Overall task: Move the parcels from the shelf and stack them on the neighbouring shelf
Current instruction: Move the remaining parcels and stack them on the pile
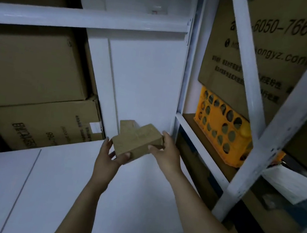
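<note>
A small brown cardboard parcel [137,140] is held between both hands just above the white shelf board [63,182], near its back right corner. My left hand [110,155] grips its near left corner, thumb on the front face. At the parcel's right end my right hand [165,152] holds it with fingers curled round the edge. A second small brown parcel [126,125] sits right behind it against the white back panel; whether the two touch is unclear.
Large cardboard boxes [34,101] are stacked at the left of this shelf. A white upright post [183,81] divides it from the neighbouring shelf at right, which holds an orange perforated crate [223,126], a big printed carton [256,57] and diagonal white braces [273,140].
</note>
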